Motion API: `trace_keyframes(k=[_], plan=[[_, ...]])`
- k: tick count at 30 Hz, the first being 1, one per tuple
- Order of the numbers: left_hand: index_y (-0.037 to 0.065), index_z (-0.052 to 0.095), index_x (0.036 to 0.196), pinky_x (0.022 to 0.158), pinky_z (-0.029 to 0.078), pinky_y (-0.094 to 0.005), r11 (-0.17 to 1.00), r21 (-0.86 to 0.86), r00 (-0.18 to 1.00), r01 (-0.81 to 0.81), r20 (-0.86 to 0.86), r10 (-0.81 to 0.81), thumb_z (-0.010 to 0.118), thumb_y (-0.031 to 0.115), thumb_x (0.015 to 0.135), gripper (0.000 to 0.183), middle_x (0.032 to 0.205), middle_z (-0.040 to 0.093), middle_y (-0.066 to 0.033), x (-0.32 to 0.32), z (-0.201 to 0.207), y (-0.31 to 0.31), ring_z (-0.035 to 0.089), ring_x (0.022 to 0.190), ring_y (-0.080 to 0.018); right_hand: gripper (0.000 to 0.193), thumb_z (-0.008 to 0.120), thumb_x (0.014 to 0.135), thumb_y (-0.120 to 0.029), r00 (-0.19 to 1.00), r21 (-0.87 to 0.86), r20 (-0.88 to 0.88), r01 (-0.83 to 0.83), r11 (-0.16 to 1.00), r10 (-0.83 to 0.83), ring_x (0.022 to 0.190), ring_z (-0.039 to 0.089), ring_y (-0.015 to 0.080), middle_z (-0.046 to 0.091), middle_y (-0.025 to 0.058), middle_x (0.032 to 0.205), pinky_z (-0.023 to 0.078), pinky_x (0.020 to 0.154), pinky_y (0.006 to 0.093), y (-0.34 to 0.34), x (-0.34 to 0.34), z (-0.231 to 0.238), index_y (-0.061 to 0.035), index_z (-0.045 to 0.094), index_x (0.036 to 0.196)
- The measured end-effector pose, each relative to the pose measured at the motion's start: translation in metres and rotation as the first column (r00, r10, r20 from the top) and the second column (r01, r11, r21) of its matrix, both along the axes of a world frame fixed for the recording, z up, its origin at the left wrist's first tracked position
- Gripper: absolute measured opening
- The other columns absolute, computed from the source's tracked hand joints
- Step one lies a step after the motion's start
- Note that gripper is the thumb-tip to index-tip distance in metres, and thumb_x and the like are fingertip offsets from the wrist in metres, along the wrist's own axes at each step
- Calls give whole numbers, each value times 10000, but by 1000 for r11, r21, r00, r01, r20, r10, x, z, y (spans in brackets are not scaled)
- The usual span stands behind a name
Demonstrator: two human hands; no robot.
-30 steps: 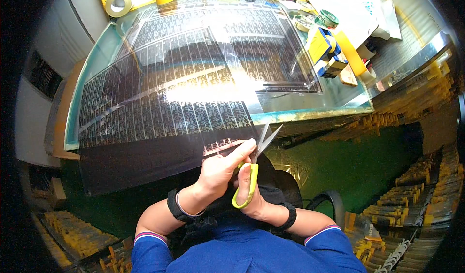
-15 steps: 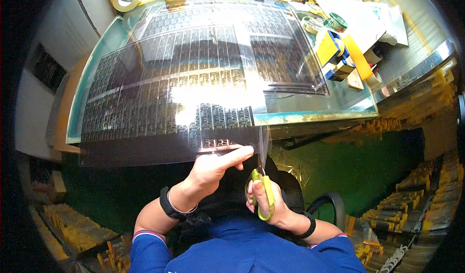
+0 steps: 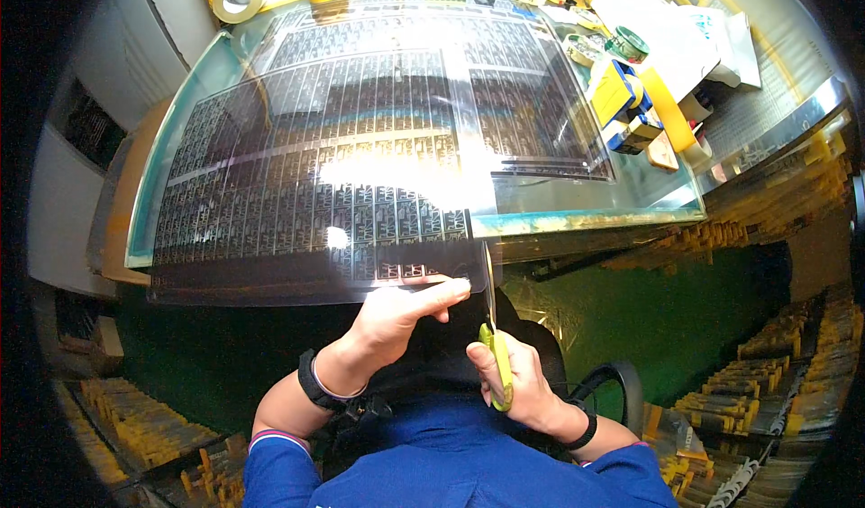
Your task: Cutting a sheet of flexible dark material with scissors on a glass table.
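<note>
A large dark film sheet [image 3: 243, 274] with rows of small printed patterns lies across the glass-topped table and overhangs its front edge. My left hand [image 3: 401, 314] pinches its near edge close to the right corner, thumb on top and fingers beneath. Just right of that corner, my right hand [image 3: 523, 382] grips the yellow-green handles of a pair of scissors [image 3: 504, 373]. The blades point away from me, along the sheet's right margin; glare and the clear border hide exactly where they meet the film. Another dark patterned film [image 3: 541, 103] lies farther back on the glass.
A tape roll [image 3: 236, 1] stands at the table's far left corner. On the right are a blue and yellow tape dispenser [image 3: 622, 103], a green tin [image 3: 627, 43] and white papers. Below the table, a black chair arm [image 3: 622, 386] curves beside my right forearm.
The scissors' handles have come together and the blades have closed. My right hand has shifted slightly down and right, while my left hand keeps its hold on the film's edge.
</note>
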State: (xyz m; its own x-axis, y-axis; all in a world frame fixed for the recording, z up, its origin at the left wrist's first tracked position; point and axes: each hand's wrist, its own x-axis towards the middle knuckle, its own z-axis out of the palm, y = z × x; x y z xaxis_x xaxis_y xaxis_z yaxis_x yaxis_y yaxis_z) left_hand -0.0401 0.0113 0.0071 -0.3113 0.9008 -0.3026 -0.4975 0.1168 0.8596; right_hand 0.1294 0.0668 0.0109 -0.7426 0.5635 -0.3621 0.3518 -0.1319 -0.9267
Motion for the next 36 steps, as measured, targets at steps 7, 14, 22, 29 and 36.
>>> trace_keyframes(k=[7, 14, 22, 29, 36], plan=[[37, 634, 807, 499, 362, -194, 999, -19, 989, -47, 140, 49, 620, 188, 782, 154, 675, 588, -20, 11, 1, 3, 477, 551, -64, 371, 527, 847, -342, 998, 47, 67, 9, 999, -12, 383, 448, 87, 435, 20, 460, 360, 366, 249, 0, -2, 3, -45, 434, 646], [45, 632, 819, 442, 316, -175, 994, -106, 987, -41, 153, 57, 612, 230, 798, 187, 623, 552, 1, 16, -4, 1, 432, 492, -50, 365, 544, 843, -304, 998, 119, 67, -12, 993, 4, 431, 405, 129, 412, 82, 490, 351, 420, 303, -2, 1, -9, -21, 430, 642], [32, 626, 840, 458, 299, -172, 994, -112, 990, 20, 141, -4, 609, 267, 798, 239, 624, 531, 7, 20, -8, -3, 415, 518, -43, 346, 551, 837, -279, 998, 171, 66, 3, 985, -14, 476, 409, 156, 428, 118, 526, 368, 466, 323, 0, -1, -11, -11, 437, 651], [46, 628, 843, 464, 285, -171, 990, -130, 986, 57, 166, -35, 599, 277, 804, 236, 616, 512, 19, 21, -9, -4, 394, 524, -34, 334, 563, 830, -270, 993, 155, 115, -1, 988, -17, 454, 387, 167, 431, 121, 521, 359, 449, 329, 0, 2, -4, -14, 440, 654], [63, 631, 824, 460, 311, -166, 981, -157, 979, 115, 183, -86, 581, 249, 821, 193, 607, 528, 35, 27, -9, -7, 439, 516, -36, 305, 543, 841, -238, 999, 163, 9, 46, 986, -48, 476, 402, 171, 439, 127, 543, 367, 465, 325, 1, 2, -17, -5, 444, 670]])
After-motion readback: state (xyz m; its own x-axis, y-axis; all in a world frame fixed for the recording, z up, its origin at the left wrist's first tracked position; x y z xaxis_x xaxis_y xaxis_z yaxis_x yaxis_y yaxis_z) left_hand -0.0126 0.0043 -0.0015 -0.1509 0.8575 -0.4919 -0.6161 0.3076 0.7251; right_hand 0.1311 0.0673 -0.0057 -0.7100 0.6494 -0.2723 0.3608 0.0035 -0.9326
